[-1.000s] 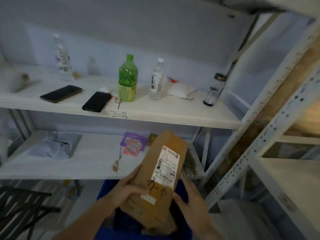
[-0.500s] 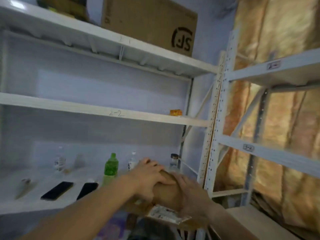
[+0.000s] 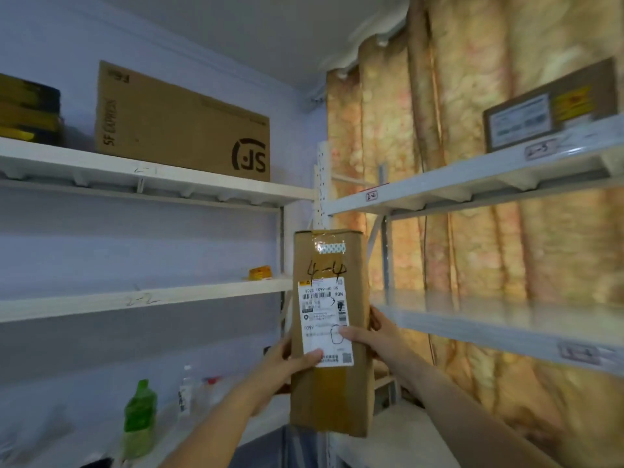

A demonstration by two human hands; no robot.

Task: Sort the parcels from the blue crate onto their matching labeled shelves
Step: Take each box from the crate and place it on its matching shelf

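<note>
You hold the brown parcel (image 3: 332, 396) upright at the frame's centre, its handwritten "4-4" facing you. Your left hand (image 3: 287, 361) grips its left edge, thumb on the white label (image 3: 322, 312); your right hand (image 3: 374, 334) clasps the right edge, thumb also on the label. The shelf (image 3: 141, 300) marked 2-2 sits mid-left.

One left hand (image 3: 287, 363), one right hand (image 3: 374, 334), one held parcel (image 3: 332, 396), two shelved cardboard boxes (image 3: 175, 126) (image 3: 547, 106), one green bottle (image 3: 140, 417), one orange packet (image 3: 260, 272).
</note>
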